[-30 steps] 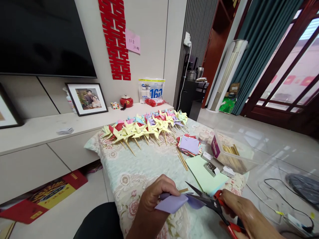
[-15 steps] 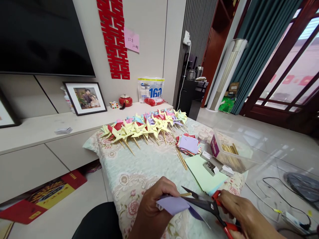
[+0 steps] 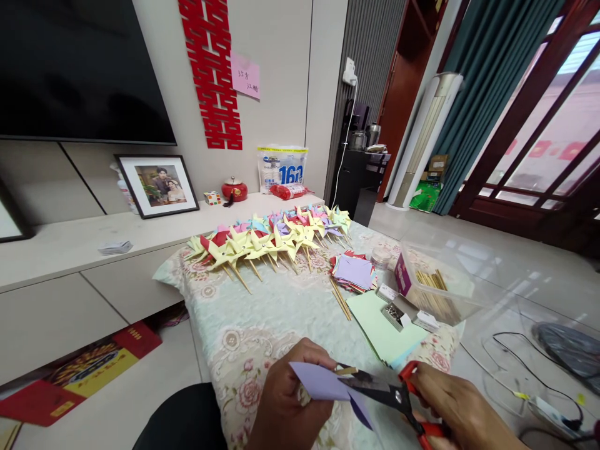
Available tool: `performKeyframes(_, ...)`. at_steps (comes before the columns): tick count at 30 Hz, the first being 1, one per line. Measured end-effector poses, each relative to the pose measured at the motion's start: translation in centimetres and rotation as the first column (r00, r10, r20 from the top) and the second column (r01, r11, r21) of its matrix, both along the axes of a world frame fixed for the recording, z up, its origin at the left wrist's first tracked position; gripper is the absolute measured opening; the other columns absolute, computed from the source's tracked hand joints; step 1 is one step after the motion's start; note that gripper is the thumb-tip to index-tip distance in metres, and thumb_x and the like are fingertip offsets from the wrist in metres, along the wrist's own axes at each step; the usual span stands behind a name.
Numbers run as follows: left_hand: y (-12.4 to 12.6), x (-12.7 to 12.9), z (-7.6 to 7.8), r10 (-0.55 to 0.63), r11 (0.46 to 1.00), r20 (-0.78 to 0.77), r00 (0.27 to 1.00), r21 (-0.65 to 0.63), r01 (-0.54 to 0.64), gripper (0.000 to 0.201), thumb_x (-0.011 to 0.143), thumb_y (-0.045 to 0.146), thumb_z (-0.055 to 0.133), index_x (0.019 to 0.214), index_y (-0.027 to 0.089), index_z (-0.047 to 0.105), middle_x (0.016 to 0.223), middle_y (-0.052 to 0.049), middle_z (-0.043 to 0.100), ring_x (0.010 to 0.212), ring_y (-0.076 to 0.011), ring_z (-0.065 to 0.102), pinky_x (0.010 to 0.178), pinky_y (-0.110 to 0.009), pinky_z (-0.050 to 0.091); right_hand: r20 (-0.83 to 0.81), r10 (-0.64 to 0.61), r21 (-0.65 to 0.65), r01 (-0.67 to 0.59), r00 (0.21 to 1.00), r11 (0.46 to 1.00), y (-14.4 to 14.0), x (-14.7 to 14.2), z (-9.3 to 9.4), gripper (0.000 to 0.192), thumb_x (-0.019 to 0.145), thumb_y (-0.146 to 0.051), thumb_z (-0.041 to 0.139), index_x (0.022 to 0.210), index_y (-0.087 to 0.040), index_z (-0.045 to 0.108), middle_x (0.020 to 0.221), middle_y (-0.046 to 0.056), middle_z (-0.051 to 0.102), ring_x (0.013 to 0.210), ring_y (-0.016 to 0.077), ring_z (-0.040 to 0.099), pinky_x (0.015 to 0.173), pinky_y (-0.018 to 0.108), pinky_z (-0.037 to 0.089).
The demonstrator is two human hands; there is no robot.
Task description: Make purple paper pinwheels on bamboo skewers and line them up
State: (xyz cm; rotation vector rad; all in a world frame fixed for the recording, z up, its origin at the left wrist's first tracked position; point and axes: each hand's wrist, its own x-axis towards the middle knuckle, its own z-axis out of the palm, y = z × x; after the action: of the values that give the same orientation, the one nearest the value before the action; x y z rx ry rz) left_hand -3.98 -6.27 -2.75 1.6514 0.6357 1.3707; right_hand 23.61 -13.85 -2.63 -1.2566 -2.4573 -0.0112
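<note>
At the bottom of the view my left hand (image 3: 285, 400) holds a folded lilac paper square (image 3: 319, 382) together with a thin wooden stick (image 3: 345, 370). My right hand (image 3: 457, 409) grips red-handled scissors (image 3: 391, 397), whose dark blades lie across the paper's right edge, nearly closed. Both hands hover over the near end of a table covered with a floral cloth (image 3: 262, 312).
A row of paper pinwheels on sticks (image 3: 272, 240) lies across the far end. A stack of coloured paper squares (image 3: 354, 272), loose sticks (image 3: 341, 299), green sheets (image 3: 384, 331), a small pin box (image 3: 396, 314) and a clear box of sticks (image 3: 435, 284) sit to the right. Cables lie on the floor at right.
The scissor blades have closed further into the lilac paper, and my left hand has turned the paper slightly. The view has shifted a little to the right.
</note>
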Motion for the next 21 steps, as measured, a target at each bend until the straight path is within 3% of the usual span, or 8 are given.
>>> performKeyframes(8,0.0,0.1,0.1,0.005,1.0,0.022,1.0,0.026,-0.006,0.027,0.072,0.001,0.063,0.089,0.023,0.066,0.079,0.001,0.064,0.072,-0.0155,0.063,0.064,-0.026,0.049,-0.05,0.019,0.007,-0.019,0.999,1.0,0.3,-0.9,1.3,0.013,0.089,-0.021,0.053,0.099,-0.024,0.045,0.074,-0.001,0.061,0.055,0.0142,0.055,0.053,0.021,0.044)
performKeyframes(14,-0.1,0.3,0.3,0.018,0.998,0.063,0.998,0.056,-0.021,0.029,0.072,-0.001,0.063,0.088,0.023,0.066,0.077,0.001,0.064,0.07,-0.0156,0.063,0.063,-0.026,0.05,-0.069,0.017,-0.03,-0.019,0.997,0.999,0.2,-0.6,0.8,0.011,0.091,-0.024,0.055,0.09,-0.024,0.044,0.072,-0.001,0.059,0.054,0.0138,0.053,0.052,0.022,0.041)
performKeyframes(21,-0.2,0.9,0.5,0.086,0.995,0.119,0.989,0.046,-0.092,0.032,0.069,-0.002,0.061,0.086,0.024,0.067,0.075,0.002,0.064,0.068,-0.0147,0.064,0.061,-0.023,0.052,-0.149,-0.011,-0.074,0.0,0.989,0.997,0.2,-1.5,1.2,0.007,0.093,-0.03,0.056,0.094,-0.025,0.051,0.074,0.0,0.062,0.057,0.0152,0.058,0.055,0.023,0.045)
